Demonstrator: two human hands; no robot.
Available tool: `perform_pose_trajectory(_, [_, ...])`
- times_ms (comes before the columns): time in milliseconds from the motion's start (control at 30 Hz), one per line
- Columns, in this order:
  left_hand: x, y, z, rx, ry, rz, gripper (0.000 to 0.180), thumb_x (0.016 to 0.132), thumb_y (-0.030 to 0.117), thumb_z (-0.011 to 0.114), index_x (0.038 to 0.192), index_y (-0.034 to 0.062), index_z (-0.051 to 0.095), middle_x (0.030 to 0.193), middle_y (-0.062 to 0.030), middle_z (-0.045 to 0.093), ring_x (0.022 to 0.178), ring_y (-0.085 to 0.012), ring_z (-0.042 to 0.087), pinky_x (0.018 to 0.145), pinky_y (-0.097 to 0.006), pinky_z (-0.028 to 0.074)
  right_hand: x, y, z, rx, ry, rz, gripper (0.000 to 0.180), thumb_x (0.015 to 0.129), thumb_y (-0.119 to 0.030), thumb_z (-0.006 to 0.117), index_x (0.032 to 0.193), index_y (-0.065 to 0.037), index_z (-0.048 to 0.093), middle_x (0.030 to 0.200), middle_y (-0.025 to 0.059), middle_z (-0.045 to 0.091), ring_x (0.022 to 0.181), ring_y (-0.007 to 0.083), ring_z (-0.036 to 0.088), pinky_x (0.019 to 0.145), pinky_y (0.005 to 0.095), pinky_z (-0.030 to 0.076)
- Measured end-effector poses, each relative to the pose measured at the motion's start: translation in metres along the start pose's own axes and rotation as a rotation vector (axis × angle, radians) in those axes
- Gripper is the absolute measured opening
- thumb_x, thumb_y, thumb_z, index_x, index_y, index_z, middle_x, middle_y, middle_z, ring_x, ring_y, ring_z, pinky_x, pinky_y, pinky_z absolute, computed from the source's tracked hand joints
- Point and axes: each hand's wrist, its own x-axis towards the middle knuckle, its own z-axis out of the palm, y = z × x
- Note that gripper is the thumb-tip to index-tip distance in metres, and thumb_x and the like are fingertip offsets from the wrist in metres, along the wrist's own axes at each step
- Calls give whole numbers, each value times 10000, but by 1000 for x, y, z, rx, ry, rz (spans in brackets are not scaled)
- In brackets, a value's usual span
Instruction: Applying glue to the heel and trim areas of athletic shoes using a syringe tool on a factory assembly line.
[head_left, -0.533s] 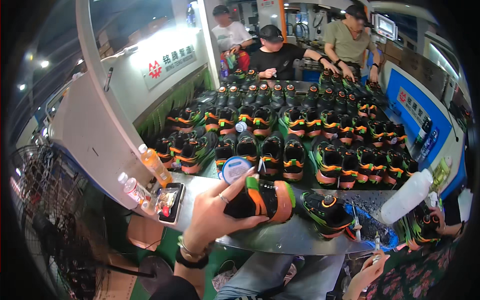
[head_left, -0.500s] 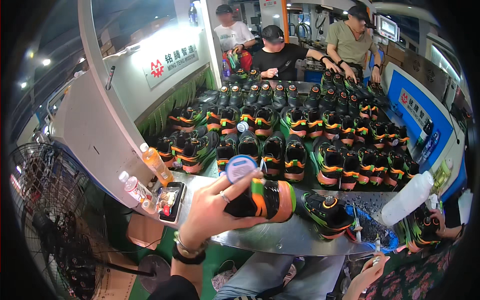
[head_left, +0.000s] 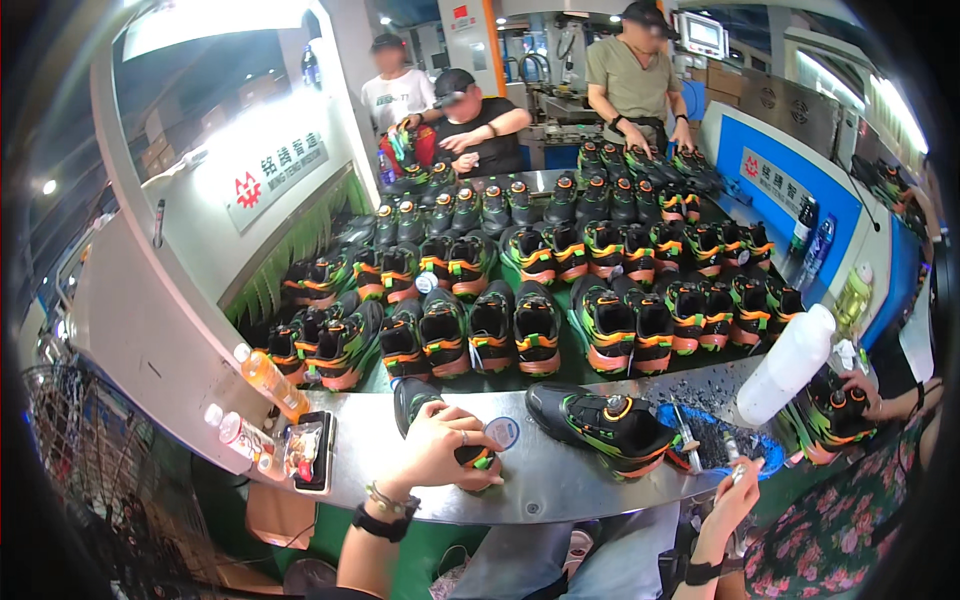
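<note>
one black shoe [head_left: 411, 402] sits over the metal table [head_left: 365, 455] in the head view, right beneath the nearer left hand [head_left: 452, 447], fingers curled closed on it, toe slanting away leftward, while the right hand [head_left: 738, 487], well apart, pinches a thin tool [head_left: 731, 442].

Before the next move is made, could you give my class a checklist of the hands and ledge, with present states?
1. Left hand gripping a black, green and orange sneaker: ok.
2. That sneaker's sole flat on the metal ledge: cannot tell, the hand hides much of it.
3. Right hand holding a syringe-like applicator: ok.
4. Second sneaker on the ledge, out of both hands: ok.
5. Blue tray free of black bits: not ok.
</note>
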Motion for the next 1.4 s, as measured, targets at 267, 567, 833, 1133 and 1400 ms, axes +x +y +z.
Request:
perform_pose_trajectory(267, [1, 15, 33, 160, 438, -54, 82, 613, 247, 737, 684, 210, 717, 678, 74, 602, 727, -140, 569, 844, -365, 385, -4, -3, 1, -35, -43, 227, 471, 973, -493, 477, 741, -89, 545, 457, -62, 313, 354, 29, 249, 359, 225, 147])
perform_pose_trajectory(567, [-4, 18, 23, 170, 271, -90, 333, 680, 380, 758, 982, 247, 718, 943, 20, 615, 960, -178, 567, 904, -414, 375, -2, 8, -6, -19, -39, 200, 479, 973, -496, 473, 724, -94, 546, 450, -62, 300, 355, 27, 236, 360, 234, 133])
perform_pose_trajectory(833, [-10, 156, -65, -2185, 252, 381, 821, 860, 392, 650, 1461, -13, 263, 1436, -369, 300, 1365, -380, 342, 1094, -477, 300, -9, -8, -1, -36, -12, 179, 453, 978, -471, 482, 741, -91, 552, 484, -76, 270, 392, 14, 209, 398, 223, 116])
perform_pose_trajectory(1133, [52, 168, 9, -2538, 20, 615, 783, 858, 382, 657, 1436, -9, 301, 1421, -353, 327, 1343, -375, 365, 1077, -471, 316, -9, 6, 7, 107, 83, 266, 431, 978, -449, 487, 747, -93, 562, 471, -50, 360, 370, 50, 301, 369, 236, 173])
perform_pose_trajectory(1400, [87, 204, 19, -2637, -252, 859, 746, 855, 372, 665, 1410, -4, 339, 1405, -337, 355, 1322, -370, 388, 1060, -466, 332, 0, -11, -15, -26, -49, 227, 454, 1004, -413, 450, 755, -51, 567, 451, -27, 378, 353, 56, 295, 369, 242, 185])
